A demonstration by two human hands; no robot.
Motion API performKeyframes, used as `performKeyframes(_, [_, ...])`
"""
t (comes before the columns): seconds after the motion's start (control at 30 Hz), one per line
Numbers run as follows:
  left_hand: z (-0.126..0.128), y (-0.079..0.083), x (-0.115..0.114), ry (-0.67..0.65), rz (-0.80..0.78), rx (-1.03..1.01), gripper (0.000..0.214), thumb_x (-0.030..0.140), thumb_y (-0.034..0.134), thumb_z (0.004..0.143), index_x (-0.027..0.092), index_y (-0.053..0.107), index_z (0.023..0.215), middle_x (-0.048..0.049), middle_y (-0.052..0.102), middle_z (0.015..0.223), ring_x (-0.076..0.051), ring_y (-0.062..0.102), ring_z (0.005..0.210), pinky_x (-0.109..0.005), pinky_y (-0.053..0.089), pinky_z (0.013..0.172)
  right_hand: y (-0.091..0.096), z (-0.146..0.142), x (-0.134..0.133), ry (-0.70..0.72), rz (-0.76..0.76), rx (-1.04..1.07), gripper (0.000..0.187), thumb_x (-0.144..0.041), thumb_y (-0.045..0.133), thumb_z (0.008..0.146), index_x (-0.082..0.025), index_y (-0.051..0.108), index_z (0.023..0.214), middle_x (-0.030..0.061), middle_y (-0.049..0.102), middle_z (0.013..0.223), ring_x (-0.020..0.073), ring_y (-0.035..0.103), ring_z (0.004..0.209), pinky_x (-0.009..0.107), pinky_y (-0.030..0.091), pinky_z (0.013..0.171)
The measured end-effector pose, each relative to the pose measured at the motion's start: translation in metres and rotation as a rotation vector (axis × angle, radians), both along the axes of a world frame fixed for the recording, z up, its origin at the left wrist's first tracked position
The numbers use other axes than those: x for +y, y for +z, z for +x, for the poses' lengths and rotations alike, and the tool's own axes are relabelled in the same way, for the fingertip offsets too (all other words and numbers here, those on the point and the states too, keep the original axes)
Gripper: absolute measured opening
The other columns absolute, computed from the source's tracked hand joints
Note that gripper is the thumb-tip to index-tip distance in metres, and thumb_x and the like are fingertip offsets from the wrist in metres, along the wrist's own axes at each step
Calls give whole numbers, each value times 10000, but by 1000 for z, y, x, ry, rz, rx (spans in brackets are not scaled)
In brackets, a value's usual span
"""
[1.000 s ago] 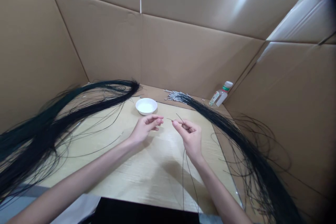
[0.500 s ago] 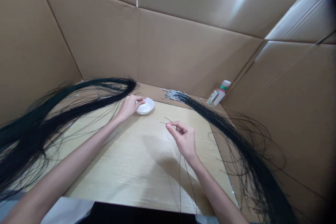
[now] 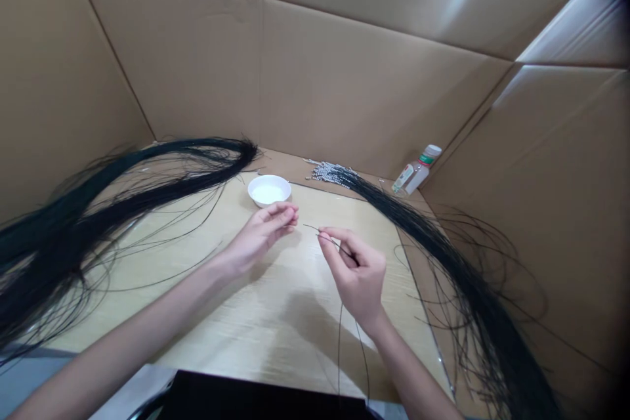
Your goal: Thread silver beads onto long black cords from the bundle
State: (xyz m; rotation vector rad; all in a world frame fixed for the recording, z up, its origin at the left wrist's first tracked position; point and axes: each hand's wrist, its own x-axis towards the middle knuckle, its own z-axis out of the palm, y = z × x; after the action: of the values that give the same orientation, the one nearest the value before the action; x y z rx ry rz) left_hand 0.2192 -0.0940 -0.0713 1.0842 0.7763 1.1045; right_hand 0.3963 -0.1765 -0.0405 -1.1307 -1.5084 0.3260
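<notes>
My right hand point(image 3: 355, 269) pinches a thin dark cord point(image 3: 339, 348) between thumb and forefinger. Two short ends of the cord stick out to the left of the fingertips, and two long strands hang below the palm. Facing it, my left hand point(image 3: 268, 233) is closed with thumb and fingertips pressed together; anything in that pinch is too small to make out. The left fingertips are a short way from the cord's ends, apart from them. Just behind the left hand stands a small white bowl point(image 3: 269, 191) on the pale tabletop point(image 3: 236, 335).
A large bundle of dark cords point(image 3: 162, 200) loops along the left side. Another cord bundle point(image 3: 433, 249) runs down the right, with silvery beaded ends point(image 3: 331, 174) at the back. A clear bottle point(image 3: 417, 172) leans in the back right corner. Cardboard walls point(image 3: 344, 79) surround the table.
My left hand has come away from the white bowl, moving right and toward me, close to the cord ends. The right hand still pinches the cord and has shifted slightly right.
</notes>
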Motion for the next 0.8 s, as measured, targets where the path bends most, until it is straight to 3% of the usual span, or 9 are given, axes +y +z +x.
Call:
performKeyframes(0.1, [10, 6, -18, -94, -126, -164, 390, 395, 912, 718, 192, 726, 995, -18, 728, 933, -101, 686, 849, -205, 550, 843, 4, 2, -5, -35, 259, -232, 100, -157, 671, 936, -161, 769, 959, -88, 422, 516, 58, 294, 431, 225, 265, 440])
performKeyframes(0.23, [11, 11, -25, -167, -208, -297, 343, 302, 951, 686, 177, 738, 925, -7, 740, 852, -77, 694, 760, -167, 571, 780, 5, 7, -8, -73, 455, -440, 175, -88, 680, 927, -153, 742, 1077, -83, 517, 537, 55, 372, 431, 222, 313, 463])
performKeyframes(0.5, [10, 13, -31, -247, -268, -392, 240, 237, 924, 738, 151, 764, 895, -12, 757, 818, -83, 713, 760, -162, 591, 761, 6, 7, -11, -107, 505, -540, 123, -57, 704, 897, -138, 721, 988, -83, 524, 540, 60, 414, 447, 233, 338, 490])
performKeyframes(0.8, [16, 15, -45, -329, -497, -642, 167, 145, 874, 793, 173, 745, 896, -19, 784, 1066, -116, 728, 964, -263, 583, 918, -1, 3, -8, -166, 572, -594, 133, -80, 675, 951, -116, 724, 1068, -61, 606, 560, 59, 471, 448, 236, 375, 511])
